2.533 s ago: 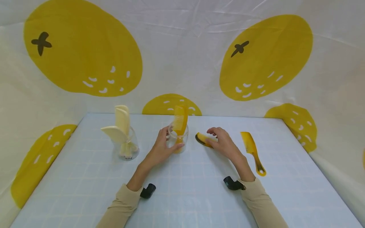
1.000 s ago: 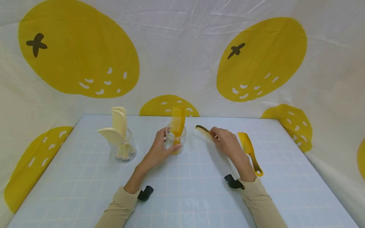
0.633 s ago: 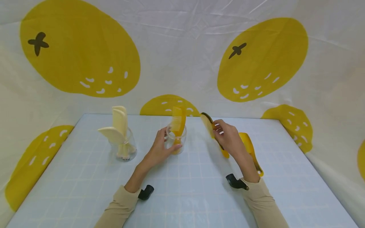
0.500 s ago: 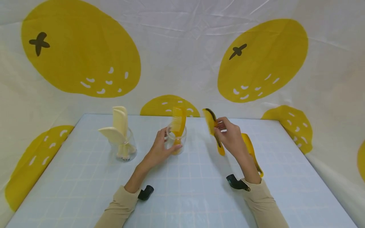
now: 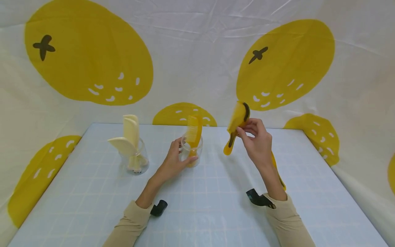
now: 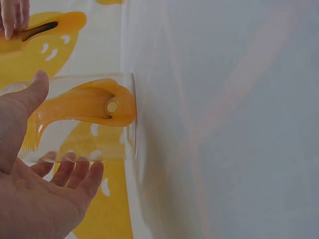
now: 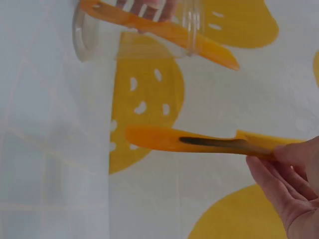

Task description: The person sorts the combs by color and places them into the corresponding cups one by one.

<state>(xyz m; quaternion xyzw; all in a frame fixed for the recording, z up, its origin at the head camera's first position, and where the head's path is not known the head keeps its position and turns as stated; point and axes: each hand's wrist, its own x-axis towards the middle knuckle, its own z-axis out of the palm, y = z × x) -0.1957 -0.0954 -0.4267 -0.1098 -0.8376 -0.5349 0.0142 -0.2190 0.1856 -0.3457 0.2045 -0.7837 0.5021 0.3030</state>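
Note:
My left hand (image 5: pixel 174 159) curls round a clear jar (image 5: pixel 199 156) on the table, thumb on one side and fingers on the other. Inside that jar a yellow comb (image 5: pixel 193 132) stands teeth-end up, its handle with a hole reaching the bottom in the left wrist view. In the air to the right, my right hand (image 5: pixel 257 140) pinches a yellow comb with a dark streak (image 5: pixel 239 118) between thumb and fingers. This comb is tilted, handle pointing down toward the table. Another yellow comb (image 5: pixel 277 173) lies on the table, mostly hidden behind my right forearm.
A second clear jar (image 5: pixel 143 161) stands at the left, holding several cream-coloured combs or brushes (image 5: pixel 131 133) with their wide ends up. The table (image 5: pixel 197 212) has a pale blue checked cover. A white cloth backdrop with yellow fruit prints (image 5: pixel 197 61) rises behind it.
My right hand has picked the dark-streaked comb up off the table, raised it and turned it handle-down. My left hand has stayed round the jar.

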